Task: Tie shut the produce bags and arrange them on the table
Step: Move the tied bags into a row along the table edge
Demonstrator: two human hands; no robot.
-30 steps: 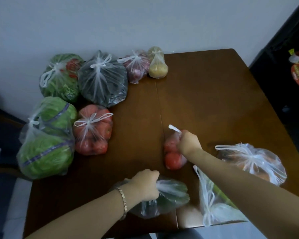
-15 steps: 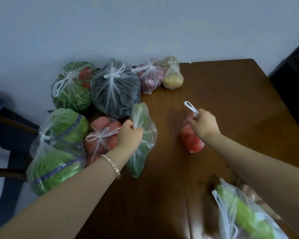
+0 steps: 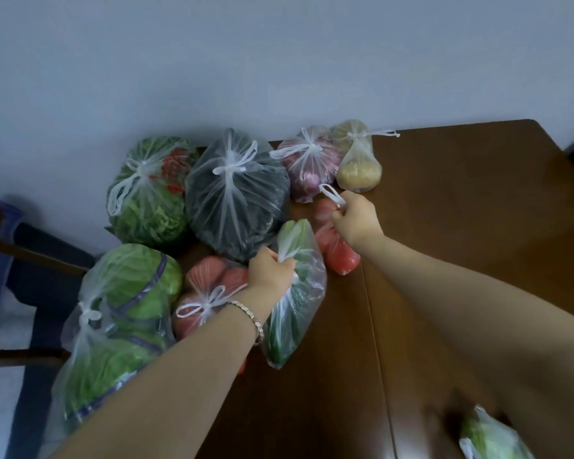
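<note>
My left hand (image 3: pixel 269 271) grips the neck of a clear bag of green vegetables (image 3: pixel 294 306), which hangs beside a tied bag of red tomatoes (image 3: pixel 212 293). My right hand (image 3: pixel 357 217) is closed on the knotted top of a small bag of tomatoes (image 3: pixel 337 256), close to the tied purple onion bag (image 3: pixel 309 164) and the potato bag (image 3: pixel 358 164). Tied bags of leafy greens (image 3: pixel 146 190), dark greens (image 3: pixel 236 193) and cabbages (image 3: pixel 120 319) stand along the left of the brown wooden table (image 3: pixel 461 200).
Another bag of greens (image 3: pixel 491 438) lies at the table's near right edge. A pale wall runs behind the bags. A dark chair frame (image 3: pixel 30 256) stands off the table's left side.
Both hands have carried their bags farther toward the back of the table. The small tomato bag now sits by the onion and potato bags; the green vegetable bag is next to the tied tomatoes.
</note>
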